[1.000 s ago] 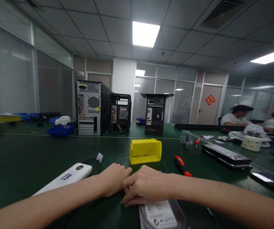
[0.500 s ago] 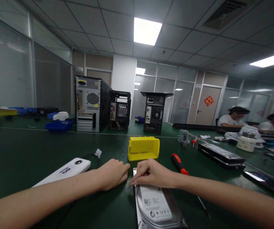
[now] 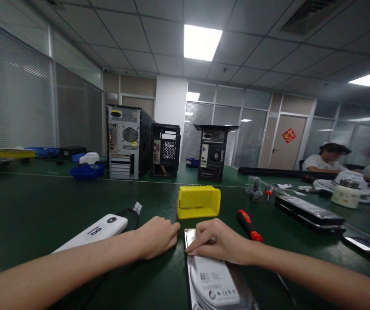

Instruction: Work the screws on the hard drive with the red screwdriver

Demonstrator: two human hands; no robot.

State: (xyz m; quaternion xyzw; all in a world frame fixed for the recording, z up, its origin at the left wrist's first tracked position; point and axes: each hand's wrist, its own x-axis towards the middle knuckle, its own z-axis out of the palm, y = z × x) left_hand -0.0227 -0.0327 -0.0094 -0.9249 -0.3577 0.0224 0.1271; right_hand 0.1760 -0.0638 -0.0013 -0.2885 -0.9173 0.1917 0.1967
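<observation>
A hard drive (image 3: 215,280) with a white label lies flat on the green table, its near end cut off by the frame's bottom edge. Over its far part is my right hand (image 3: 219,240), thumb and fingertips pinched together at the drive's left edge; anything between them is too small to make out. My left hand (image 3: 158,237) rests on the table just left of the drive, fingers curled under and their inside hidden. Beyond both hands a yellow bin (image 3: 198,202) lies with its opening towards me. A screwdriver (image 3: 249,224) with red and black handle lies partly behind my right forearm.
A white power bank (image 3: 96,232) marked 18 lies left, with a cable. Stacked hard drives (image 3: 309,213) and a phone (image 3: 365,247) are at right. Computer cases (image 3: 125,142) and a blue bin (image 3: 87,171) stand further back. Two people sit at the far right.
My right hand has shifted a little towards me along the drive's left edge, uncovering its far corner. My left hand stays beside the drive. The view has turned slightly left.
</observation>
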